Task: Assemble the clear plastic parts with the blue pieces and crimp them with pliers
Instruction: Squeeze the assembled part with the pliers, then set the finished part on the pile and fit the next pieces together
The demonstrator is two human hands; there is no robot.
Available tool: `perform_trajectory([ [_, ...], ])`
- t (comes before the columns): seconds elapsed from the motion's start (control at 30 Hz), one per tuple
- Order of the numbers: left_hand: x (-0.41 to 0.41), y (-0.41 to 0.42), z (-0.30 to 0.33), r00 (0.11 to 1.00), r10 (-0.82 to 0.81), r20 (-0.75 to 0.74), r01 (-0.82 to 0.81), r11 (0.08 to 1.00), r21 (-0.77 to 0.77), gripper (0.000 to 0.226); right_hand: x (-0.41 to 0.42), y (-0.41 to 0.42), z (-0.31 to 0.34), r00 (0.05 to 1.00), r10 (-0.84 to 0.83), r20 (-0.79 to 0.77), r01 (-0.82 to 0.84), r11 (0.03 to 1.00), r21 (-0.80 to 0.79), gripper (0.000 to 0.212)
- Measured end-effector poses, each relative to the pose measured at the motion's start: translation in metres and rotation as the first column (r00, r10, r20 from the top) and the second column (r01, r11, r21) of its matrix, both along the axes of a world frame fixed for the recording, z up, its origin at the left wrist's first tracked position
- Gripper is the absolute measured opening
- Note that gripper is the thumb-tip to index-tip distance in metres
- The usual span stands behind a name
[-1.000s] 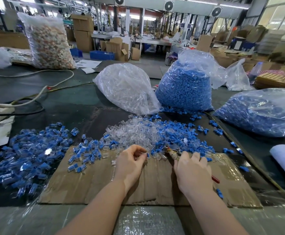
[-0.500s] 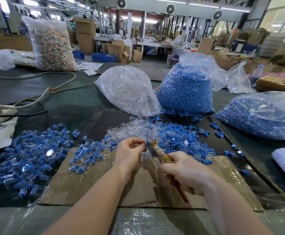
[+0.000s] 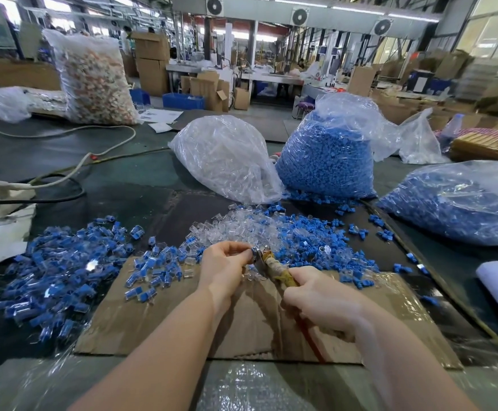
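Over the cardboard (image 3: 182,315), the left hand (image 3: 224,268) is pinching a part (image 3: 252,254) at the pliers (image 3: 267,262), which the right hand (image 3: 322,298) is gripping; squeezing squarely should be crimping it cleanly.

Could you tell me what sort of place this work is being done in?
Most likely a factory assembly hall: large clear plastic bags of small blue plastic pieces sit on the long dark worktable, stacked brown cardboard cartons stand behind, and round ventilation fans hang overhead.

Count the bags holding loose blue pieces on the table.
2: one upright bag of blue pieces behind the loose pile, one lying bag at right. Others may sit out of frame.
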State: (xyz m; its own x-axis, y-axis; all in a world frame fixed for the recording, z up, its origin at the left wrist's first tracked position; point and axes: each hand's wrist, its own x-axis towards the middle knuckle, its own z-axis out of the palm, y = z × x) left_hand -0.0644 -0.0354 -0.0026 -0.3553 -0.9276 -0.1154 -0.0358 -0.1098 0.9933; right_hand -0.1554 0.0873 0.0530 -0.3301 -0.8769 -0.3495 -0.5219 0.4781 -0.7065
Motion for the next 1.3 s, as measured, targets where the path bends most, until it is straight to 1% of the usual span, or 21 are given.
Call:
perform_trajectory([
  [0.07,0.000,0.001,0.002,1.000,0.011,-0.009,-0.011,1.000,0.000,0.007,0.002,0.000,-0.001,0.996,0.022,-0.090,-0.026,0.998,-0.050,0.018],
  [0.17,0.000,0.003,0.003,1.000,0.012,-0.005,-0.012,1.000,-0.020,0.009,0.002,-0.001,-0.005,0.993,0.031,-0.115,-0.038,0.997,-0.060,0.019],
  [0.27,0.001,0.004,0.003,0.999,0.022,-0.024,-0.023,1.000,-0.014,0.009,0.003,0.000,-0.008,0.997,0.013,-0.080,-0.022,0.994,-0.108,0.014],
  [0.33,0.003,0.004,0.002,0.999,0.039,-0.028,-0.039,0.999,-0.019,0.008,0.002,0.001,-0.009,0.999,-0.041,0.000,0.040,0.985,-0.166,0.007],
  [0.4,0.009,0.000,0.000,0.996,0.091,0.001,-0.090,0.992,-0.087,0.008,-0.001,0.001,-0.015,0.991,-0.126,0.047,0.132,0.971,-0.198,0.014],
  [0.43,0.013,-0.003,-0.001,0.989,0.134,0.058,-0.122,0.978,-0.171,0.008,-0.004,0.000,-0.018,0.987,-0.159,0.003,0.156,0.964,-0.217,0.016],
  [0.47,0.019,-0.008,-0.002,0.970,0.188,0.152,-0.140,0.949,-0.282,0.008,-0.008,-0.001,-0.023,0.976,-0.196,-0.096,0.171,0.960,-0.224,0.016],
  [0.5,0.026,-0.012,-0.003,0.931,0.254,0.260,-0.137,0.908,-0.397,0.009,-0.012,-0.001,-0.027,0.948,-0.234,-0.215,0.190,0.959,-0.209,0.018],
  [0.53,0.033,-0.017,-0.004,0.874,0.332,0.355,-0.126,0.860,-0.494,0.010,-0.015,-0.001,-0.029,0.910,-0.261,-0.323,0.210,0.960,-0.186,0.023],
  [0.57,0.041,-0.022,-0.005,0.808,0.411,0.423,-0.117,0.815,-0.568,0.013,-0.018,0.000,-0.032,0.871,-0.278,-0.404,0.229,0.959,-0.167,0.030],
  [0.63,0.054,-0.032,-0.008,0.699,0.519,0.491,-0.096,0.749,-0.656,0.020,-0.022,0.002,-0.037,0.808,-0.296,-0.510,0.253,0.955,-0.153,0.036],
  [0.7,0.064,-0.040,-0.010,0.623,0.555,0.551,-0.048,0.730,-0.682,0.023,-0.023,0.003,-0.042,0.752,-0.302,-0.585,0.270,0.952,-0.144,0.040],
  [0.8,0.072,-0.046,-0.013,0.512,0.555,0.655,0.037,0.748,-0.663,0.024,-0.025,0.003,-0.052,0.683,-0.280,-0.675,0.286,0.952,-0.106,0.054],
  [0.83,0.072,-0.046,-0.014,0.487,0.551,0.678,0.054,0.756,-0.653,0.025,-0.025,0.003,-0.055,0.662,-0.271,-0.699,0.285,0.953,-0.100,0.057],
  [0.87,0.071,-0.046,-0.015,0.482,0.548,0.684,0.057,0.759,-0.648,0.026,-0.025,0.003,-0.058,0.642,-0.264,-0.719,0.282,0.954,-0.099,0.058],
  [0.9,0.068,-0.044,-0.016,0.495,0.545,0.677,0.051,0.759,-0.649,0.026,-0.025,0.003,-0.061,0.626,-0.263,-0.734,0.283,0.954,-0.101,0.059],
  [0.97,0.062,-0.040,-0.017,0.554,0.528,0.643,0.043,0.754,-0.655,0.025,-0.025,0.003,-0.065,0.601,-0.271,-0.752,0.291,0.950,-0.110,0.063],
  [1.07,0.048,-0.028,-0.019,0.678,0.461,0.572,0.076,0.731,-0.679,0.022,-0.025,0.002,-0.068,0.599,-0.289,-0.747,0.309,0.944,-0.118,0.066],
  [1.17,0.031,-0.013,-0.020,0.798,0.341,0.497,0.128,0.710,-0.693,0.019,-0.027,0.003,-0.070,0.600,-0.299,-0.742,0.325,0.939,-0.115,0.065],
  [1.23,0.018,-0.003,-0.021,0.845,0.244,0.476,0.181,0.707,-0.684,0.018,-0.027,0.003,-0.070,0.595,-0.301,-0.746,0.336,0.936,-0.109,0.066],
  [1.3,0.007,0.007,-0.022,0.863,0.170,0.475,0.242,0.686,-0.686,0.019,-0.027,0.001,-0.070,0.596,-0.301,-0.745,0.345,0.933,-0.101,0.067],
])
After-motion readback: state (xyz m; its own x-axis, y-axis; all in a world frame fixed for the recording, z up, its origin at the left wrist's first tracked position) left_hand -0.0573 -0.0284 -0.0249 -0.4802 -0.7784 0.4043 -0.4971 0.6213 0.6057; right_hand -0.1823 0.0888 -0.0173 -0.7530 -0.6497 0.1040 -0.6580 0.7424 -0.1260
